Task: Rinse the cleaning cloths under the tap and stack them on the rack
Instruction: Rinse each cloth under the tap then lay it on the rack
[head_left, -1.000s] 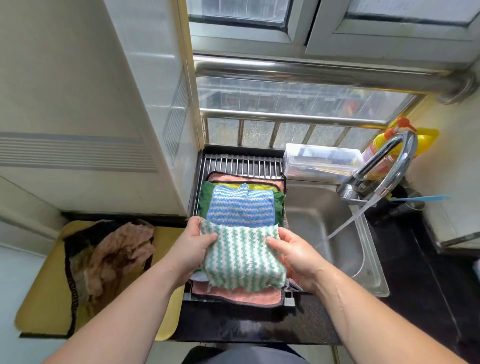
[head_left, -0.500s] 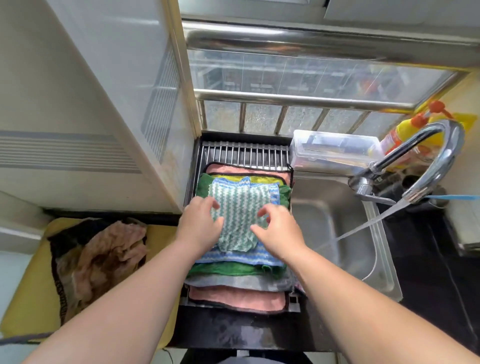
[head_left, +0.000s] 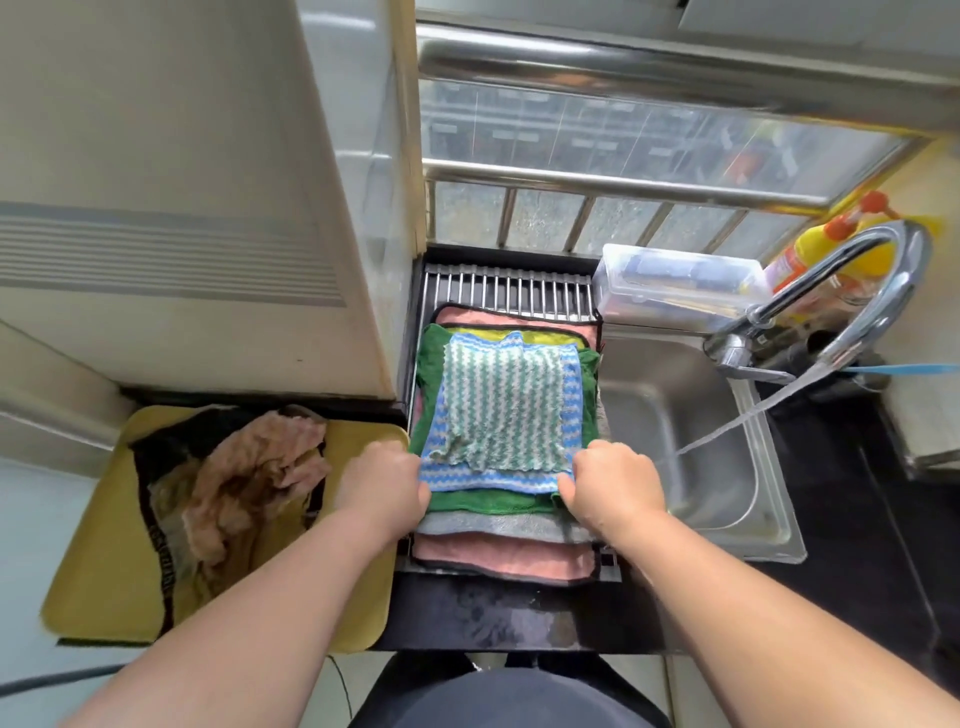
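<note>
Green-and-white zigzag cloth (head_left: 506, 408) now lies flat on top of the stack on the rack (head_left: 506, 288); a second ago it was still in hand at the near edge. This cloth looks placed. It is damp and slightly ragged at its near-left corner. Left hand (head_left: 384, 488) and right hand (head_left: 613, 488) have dropped back, fingers curled, pinching the near corners of the blue-and-white cloth (head_left: 488, 480) beneath. Tap (head_left: 883, 291) is running; crumpled cloths (head_left: 249, 483) wait on the yellow tray (head_left: 104, 571).

- Pale lettering along black trim (head_left: 157, 540) of brown cloth (head_left: 249, 478) on tray (head_left: 88, 587): too blurred to read.
- Orange label on yellow bottle (head_left: 797, 257) behind tap (head_left: 891, 306): print visible, not legible.
- No legible text, brand or number anywhere.
</note>
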